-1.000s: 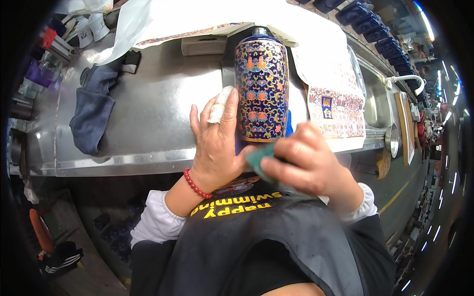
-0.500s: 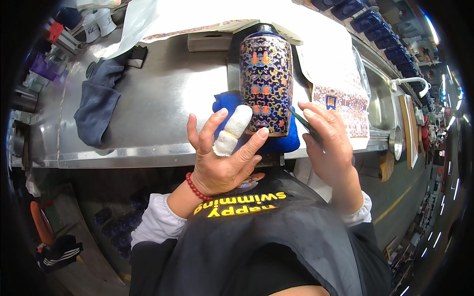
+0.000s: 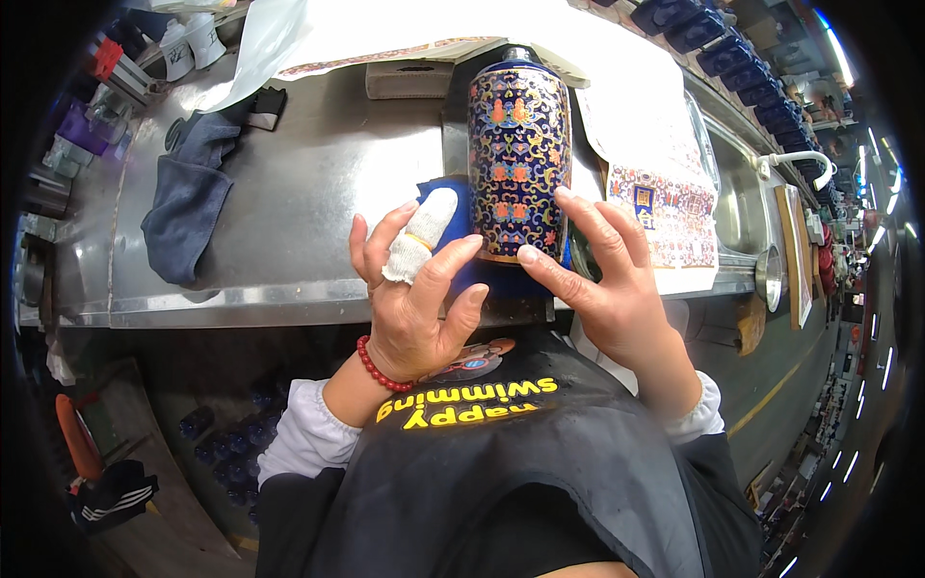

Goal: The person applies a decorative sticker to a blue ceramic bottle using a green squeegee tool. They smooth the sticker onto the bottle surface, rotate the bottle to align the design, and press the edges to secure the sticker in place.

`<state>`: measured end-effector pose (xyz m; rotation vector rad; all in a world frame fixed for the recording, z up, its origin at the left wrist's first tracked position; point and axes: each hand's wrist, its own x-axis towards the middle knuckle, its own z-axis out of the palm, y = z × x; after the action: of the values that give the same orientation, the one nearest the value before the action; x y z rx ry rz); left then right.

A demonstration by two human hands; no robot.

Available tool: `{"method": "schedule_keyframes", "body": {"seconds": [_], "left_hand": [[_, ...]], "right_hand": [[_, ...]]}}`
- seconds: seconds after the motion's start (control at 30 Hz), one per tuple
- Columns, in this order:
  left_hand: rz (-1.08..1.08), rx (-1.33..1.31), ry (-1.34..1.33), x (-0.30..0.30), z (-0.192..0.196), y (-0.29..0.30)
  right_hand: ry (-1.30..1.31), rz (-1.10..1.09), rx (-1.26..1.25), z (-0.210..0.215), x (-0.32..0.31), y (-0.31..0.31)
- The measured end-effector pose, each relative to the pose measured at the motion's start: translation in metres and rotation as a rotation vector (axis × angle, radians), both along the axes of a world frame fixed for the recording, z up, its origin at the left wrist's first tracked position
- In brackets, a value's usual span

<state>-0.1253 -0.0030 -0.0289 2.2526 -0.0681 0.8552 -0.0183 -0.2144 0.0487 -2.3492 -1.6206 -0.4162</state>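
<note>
A dark-blue bottle (image 3: 520, 159) with a colourful scroll-and-flower pattern lies on a blue cloth (image 3: 445, 193), its neck pointing away from me. My left hand (image 3: 419, 289) is open at its lower left. The index fingertip reaches the bottle's bottom corner, and one finger wears a white fabric cover (image 3: 436, 220). Over at the lower right, my right hand (image 3: 617, 289) has its fingers spread. Its thumb and index tips rest at the bottle's bottom and right edge. A dark green piece (image 3: 582, 249) shows between them; whether the palm grips it is hidden.
The bottle lies on a steel worktop (image 3: 318, 164). Patterned printed sheets (image 3: 674, 217) and white paper (image 3: 434, 29) lie beyond and to the right. A grey cloth (image 3: 190, 212) is at left. On the right are a sink (image 3: 737, 197), a faucet (image 3: 800, 159) and a row of dark-blue bottles (image 3: 727, 58).
My right hand has moved left onto the bottle's lower edge; the green pointed tool in its fingers is now mostly hidden. My left hand has drawn slightly left and its fingers have lifted away.
</note>
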Motion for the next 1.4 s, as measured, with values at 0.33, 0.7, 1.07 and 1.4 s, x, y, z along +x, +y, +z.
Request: {"method": "schedule_keyframes", "body": {"seconds": [0.33, 0.7, 1.07, 1.4], "left_hand": [[-0.064, -0.342, 0.142, 0.025, 0.006, -0.010], [-0.078, -0.313, 0.167, 0.033, 0.005, -0.012], [-0.076, -0.015, 0.253, 0.018, 0.006, -0.013], [-0.021, 0.271, 0.141, 0.010, 0.005, -0.020]], "right_hand": [[0.097, 0.045, 0.054, 0.002, 0.001, -0.003], [0.055, 0.254, 0.159, 0.028, 0.035, 0.016], [0.408, 0.021, 0.358, 0.023, 0.066, 0.028], [0.736, -0.253, 0.428, 0.013, 0.052, 0.021]]}}
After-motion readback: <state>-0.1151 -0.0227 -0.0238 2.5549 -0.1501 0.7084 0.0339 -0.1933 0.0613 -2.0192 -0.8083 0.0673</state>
